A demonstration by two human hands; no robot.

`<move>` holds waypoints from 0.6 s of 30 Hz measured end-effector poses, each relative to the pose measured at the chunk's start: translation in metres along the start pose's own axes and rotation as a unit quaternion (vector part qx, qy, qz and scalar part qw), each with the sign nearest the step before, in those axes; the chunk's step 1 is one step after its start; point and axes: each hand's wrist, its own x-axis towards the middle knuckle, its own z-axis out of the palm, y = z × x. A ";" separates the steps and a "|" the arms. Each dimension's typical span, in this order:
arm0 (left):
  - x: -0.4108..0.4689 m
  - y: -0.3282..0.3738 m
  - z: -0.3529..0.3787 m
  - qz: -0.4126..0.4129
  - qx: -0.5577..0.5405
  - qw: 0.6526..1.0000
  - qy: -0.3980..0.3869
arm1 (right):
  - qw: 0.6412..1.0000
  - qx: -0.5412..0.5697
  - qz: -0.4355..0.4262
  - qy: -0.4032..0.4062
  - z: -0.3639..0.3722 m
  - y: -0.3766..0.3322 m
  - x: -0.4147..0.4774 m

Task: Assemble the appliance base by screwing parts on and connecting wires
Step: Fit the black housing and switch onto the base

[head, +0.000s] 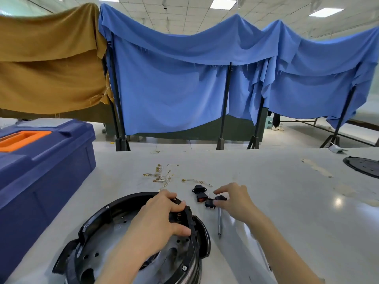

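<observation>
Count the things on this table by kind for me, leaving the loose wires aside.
Appliance base: 1
Small black switch parts: 4, bunched; one in the right hand grip
Screwdriver: 1
Blue toolbox: 1
Black round plate: 1
Total: 8

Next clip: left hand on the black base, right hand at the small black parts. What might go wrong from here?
1. The right hand pinches a small black part next to the screwdriver; a slip could send the tool rolling.
2. The left hand grips the base by its rim, so it may block the fitting spot.
3. The loose wires lie tangled and could be mismatched.
</observation>
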 end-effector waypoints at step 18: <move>0.003 -0.007 0.000 0.033 -0.003 0.999 0.004 | 0.943 0.321 -0.079 0.041 -0.004 -0.022 -0.029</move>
